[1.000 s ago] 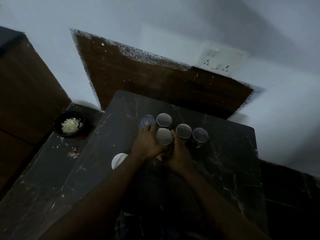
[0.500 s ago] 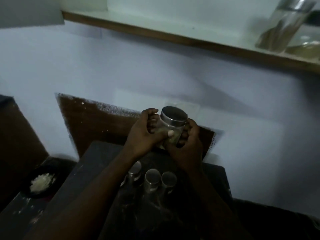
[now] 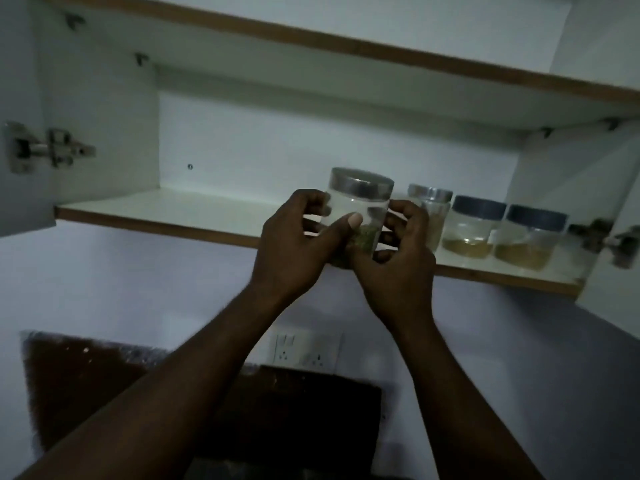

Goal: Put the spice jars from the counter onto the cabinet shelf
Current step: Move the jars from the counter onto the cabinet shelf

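Observation:
A clear spice jar [image 3: 360, 206] with a steel lid and green herbs at its bottom is held upright between both hands. My left hand [image 3: 294, 244] grips its left side with the thumb across the front, and my right hand [image 3: 401, 251] cups its right side and base. The jar is at the front edge of the white cabinet shelf [image 3: 180, 211]. On the shelf to the right stand a steel-lidded jar [image 3: 431, 209] and two dark-lidded jars [image 3: 474, 226] [image 3: 530, 237] with yellowish powder.
An upper shelf [image 3: 311, 39] runs above. Cabinet door hinges [image 3: 45, 148] [image 3: 609, 237] sit at the left and right sides. A wall socket [image 3: 304, 349] and a dark backsplash [image 3: 104, 375] lie below the cabinet. The shelf's left half is bare.
Both hands lifted the jar from the counter up to the shelf's front edge. The view tilted upward, so the counter and its other jars dropped out of sight.

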Demonstrator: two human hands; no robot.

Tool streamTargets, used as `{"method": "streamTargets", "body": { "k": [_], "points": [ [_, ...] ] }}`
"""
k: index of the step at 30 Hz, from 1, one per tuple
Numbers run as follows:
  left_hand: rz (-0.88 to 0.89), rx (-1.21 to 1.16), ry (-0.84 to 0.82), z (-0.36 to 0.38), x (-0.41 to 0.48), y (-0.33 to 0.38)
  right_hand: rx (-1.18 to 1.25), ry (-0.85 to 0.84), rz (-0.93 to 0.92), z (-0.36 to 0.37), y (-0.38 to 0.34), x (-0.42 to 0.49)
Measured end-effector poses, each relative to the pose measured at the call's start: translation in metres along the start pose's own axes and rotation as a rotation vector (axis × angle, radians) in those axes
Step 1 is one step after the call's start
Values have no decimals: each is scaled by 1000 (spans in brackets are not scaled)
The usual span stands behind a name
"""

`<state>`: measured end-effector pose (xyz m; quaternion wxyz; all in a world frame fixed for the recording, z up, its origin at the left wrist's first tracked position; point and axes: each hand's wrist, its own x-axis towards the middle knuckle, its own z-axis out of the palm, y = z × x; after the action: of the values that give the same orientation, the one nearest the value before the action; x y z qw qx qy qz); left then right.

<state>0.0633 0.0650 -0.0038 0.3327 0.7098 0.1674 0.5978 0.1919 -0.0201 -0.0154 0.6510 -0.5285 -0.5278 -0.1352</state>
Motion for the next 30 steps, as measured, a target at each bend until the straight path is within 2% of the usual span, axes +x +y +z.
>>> {"method": "streamTargets", "body": {
  "k": [9,16,24,28,30],
  "points": [
    [-20,257,-63,65,83,-14,-156,-17,76,-7,47,84],
    [-83,518,-142,91,90,-44,-454,-82,83,-2,75,89],
    [-98,582,-104,83,83,-40,-477,-9,104,0,68,77],
    [82,543,44,60,49,-24,-391,152,-138,3,47,51],
    [189,522,83,42,24,-21,-268,126,-194,12,34,27]
  ]
}}
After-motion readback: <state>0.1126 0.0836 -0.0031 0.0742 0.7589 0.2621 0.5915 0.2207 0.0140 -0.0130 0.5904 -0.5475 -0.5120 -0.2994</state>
